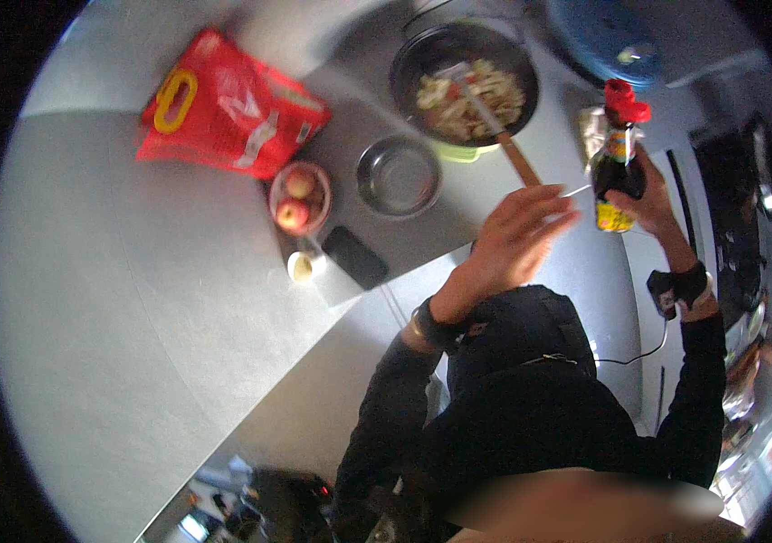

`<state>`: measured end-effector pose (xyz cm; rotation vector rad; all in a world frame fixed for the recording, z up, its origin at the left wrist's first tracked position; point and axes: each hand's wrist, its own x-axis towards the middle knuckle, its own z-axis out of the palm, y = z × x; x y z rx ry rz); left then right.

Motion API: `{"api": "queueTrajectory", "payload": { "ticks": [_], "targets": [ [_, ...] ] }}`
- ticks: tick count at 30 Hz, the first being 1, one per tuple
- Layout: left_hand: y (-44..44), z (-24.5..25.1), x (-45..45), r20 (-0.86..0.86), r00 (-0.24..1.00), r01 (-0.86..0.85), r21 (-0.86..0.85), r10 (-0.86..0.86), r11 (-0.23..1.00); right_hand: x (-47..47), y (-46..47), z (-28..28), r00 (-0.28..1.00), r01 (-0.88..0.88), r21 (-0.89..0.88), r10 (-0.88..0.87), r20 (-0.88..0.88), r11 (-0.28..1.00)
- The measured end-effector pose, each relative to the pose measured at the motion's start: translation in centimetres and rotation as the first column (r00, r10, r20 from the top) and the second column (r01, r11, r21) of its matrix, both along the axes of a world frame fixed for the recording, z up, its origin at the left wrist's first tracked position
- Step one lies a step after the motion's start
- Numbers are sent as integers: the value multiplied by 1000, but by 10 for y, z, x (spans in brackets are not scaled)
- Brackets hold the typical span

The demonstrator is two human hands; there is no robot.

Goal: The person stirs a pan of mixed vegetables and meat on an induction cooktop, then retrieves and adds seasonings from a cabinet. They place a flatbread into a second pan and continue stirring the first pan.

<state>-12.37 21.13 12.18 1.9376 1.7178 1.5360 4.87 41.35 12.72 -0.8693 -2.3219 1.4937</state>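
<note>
My right hand (654, 197) grips a dark sauce bottle (617, 178) with a yellow label and a red cap whose one part juts sideways. The bottle is upright in the picture, beside the counter's right side. My left hand (522, 234) is raised near the counter edge, slightly blurred, its fingers apart and seemingly holding nothing. Just beyond its fingertips ends the wooden handle of a spatula (516, 156). The spatula's blade rests in a dark round pan (396, 88) among pale chopped food (494, 95) with reddish bits. Something light green shows under the pan.
A steel bowl (364, 180) stands in front of the pan. Left of it are a bowl (327, 210) of apples, a white cup (303, 268), a dark flat phone-like object (355, 258) and a large red bag (230, 108). A blue lidded pot (603, 37) stands at upper right.
</note>
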Motion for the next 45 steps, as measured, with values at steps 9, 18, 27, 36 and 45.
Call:
{"api": "queueTrajectory", "payload": {
  "ticks": [9,18,27,36,45],
  "targets": [
    [82,135,156,-491,845,360,234,-210,903,189,-117,97,972,232,486,-186,-142,843],
    [26,173,480,-334,221,971,161,-916,175,470,-297,110,602,750,553,-721,-343,363],
    [97,253,680,-138,325,867,438,-936,237,745,-339,188,254,940,341,-699,-669,15],
    [215,317,787,-37,743,423,800,-668,426,1055,-229,329,-30,667,529,-728,-685,-525],
    [227,326,859,70,769,142,950,-635,277,1279,-138,442,-67,413,672,-756,-651,-615]
  ]
}}
